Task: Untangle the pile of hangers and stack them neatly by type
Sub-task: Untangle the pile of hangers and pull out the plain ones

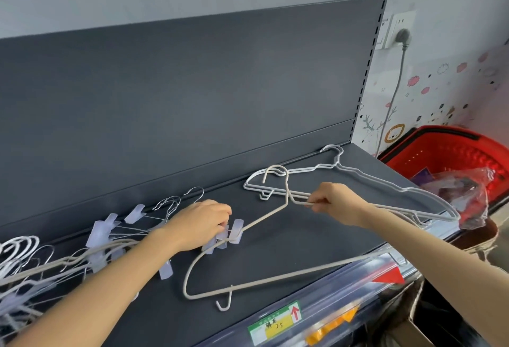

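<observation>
A beige wire hanger point(248, 284) lies across the middle of the dark shelf point(289, 239). My right hand point(334, 200) grips its upper arm close to the hook. My left hand point(202, 222) pinches a translucent clip point(236, 232) of a clip hanger caught on the beige hanger's left arm. A tangled pile of clip hangers point(110, 233) and wire hangers point(19, 269) spreads along the shelf's left side. At the back right, white wire hangers point(366, 180) lie stacked together flat.
A dark back panel point(192, 93) rises behind the shelf. A red shopping basket point(451, 151) with plastic bags in it stands to the right. A price label strip point(278, 324) runs along the shelf's front edge. A plugged-in cable point(394, 98) hangs on the wall.
</observation>
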Demonstrator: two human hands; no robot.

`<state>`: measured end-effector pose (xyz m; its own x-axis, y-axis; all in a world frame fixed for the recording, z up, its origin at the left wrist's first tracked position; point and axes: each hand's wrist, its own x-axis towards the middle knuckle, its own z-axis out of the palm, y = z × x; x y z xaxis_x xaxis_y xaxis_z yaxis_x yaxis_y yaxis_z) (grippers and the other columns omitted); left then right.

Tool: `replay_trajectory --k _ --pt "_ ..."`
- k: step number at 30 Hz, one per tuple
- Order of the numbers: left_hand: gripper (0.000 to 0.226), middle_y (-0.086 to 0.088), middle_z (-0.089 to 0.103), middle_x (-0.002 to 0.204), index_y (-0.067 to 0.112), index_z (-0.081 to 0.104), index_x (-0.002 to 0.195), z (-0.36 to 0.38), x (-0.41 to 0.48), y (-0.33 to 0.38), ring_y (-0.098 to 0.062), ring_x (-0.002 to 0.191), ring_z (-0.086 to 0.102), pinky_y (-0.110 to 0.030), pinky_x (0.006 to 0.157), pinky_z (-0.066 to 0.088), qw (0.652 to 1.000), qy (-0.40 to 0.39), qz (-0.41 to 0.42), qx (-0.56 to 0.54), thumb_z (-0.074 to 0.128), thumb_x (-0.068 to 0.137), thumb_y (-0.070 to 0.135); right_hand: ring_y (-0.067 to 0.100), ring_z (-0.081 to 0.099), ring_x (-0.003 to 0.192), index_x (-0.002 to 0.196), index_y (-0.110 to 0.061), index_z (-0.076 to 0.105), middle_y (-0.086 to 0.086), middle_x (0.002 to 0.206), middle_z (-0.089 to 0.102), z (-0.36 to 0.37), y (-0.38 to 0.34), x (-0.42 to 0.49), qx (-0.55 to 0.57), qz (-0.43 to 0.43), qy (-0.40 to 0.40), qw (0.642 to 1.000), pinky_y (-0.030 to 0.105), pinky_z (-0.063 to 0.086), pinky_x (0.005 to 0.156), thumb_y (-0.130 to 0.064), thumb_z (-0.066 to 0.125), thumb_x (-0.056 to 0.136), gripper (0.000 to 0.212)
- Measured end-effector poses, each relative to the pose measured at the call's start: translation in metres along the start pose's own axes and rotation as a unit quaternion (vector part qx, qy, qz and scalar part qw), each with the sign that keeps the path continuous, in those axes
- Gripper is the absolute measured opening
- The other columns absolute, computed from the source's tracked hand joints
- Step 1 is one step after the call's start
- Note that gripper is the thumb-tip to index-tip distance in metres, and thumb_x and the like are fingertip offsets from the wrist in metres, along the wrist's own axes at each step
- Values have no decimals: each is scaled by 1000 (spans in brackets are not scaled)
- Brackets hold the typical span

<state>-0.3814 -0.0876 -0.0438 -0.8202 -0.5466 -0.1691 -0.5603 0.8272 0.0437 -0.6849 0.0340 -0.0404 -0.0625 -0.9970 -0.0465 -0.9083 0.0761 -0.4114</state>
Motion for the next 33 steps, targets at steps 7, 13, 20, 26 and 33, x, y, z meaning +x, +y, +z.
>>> replay_trajectory --k 7,13,20,26,33 --pt "20 6 52 88 18 44 75 6 -33 -30 -12 91 47 -26 66 36 998 4 -60 34 33 92 18 13 52 83 103 -19 69 -6 89 56 18 -25 8 11 -17 -14 1000 20 36 75 -14 66 86 18" --pt "10 12 50 87 19 41 82 2 -49 -26 -8 82 43 -18 52 26 994 -20 -102 -25 36 87 12 8 50 84 104 -18 70 -7 93 59 34 -52 20 -27 -55 -30 998 17 35 76 -13 60 89 19" --pt "14 15 45 89 26 44 81 6 -67 -42 -11 87 45 -22 59 29 991 21 -131 -1 41 88 14 12 52 85 101 -14 71 -3 96 65 49 -67 31 -51 -82 -30 995 20 37 76 -10 58 88 19" --pt "28 17 42 116 20 57 108 13 -82 -37 -13 102 49 -31 75 40 994 44 -99 -18 40 96 38 21 54 103 110 -15 65 5 104 63 59 -77 34 -60 -111 -11 992 28 41 88 -24 58 90 23" --pt "55 10 28 151 25 39 140 15 -92 -32 -14 134 36 -31 107 32 994 41 -97 -4 37 94 55 26 53 98 96 -17 64 2 96 60 65 -84 27 -92 -136 -27 986 41 47 85 -30 53 91 18"
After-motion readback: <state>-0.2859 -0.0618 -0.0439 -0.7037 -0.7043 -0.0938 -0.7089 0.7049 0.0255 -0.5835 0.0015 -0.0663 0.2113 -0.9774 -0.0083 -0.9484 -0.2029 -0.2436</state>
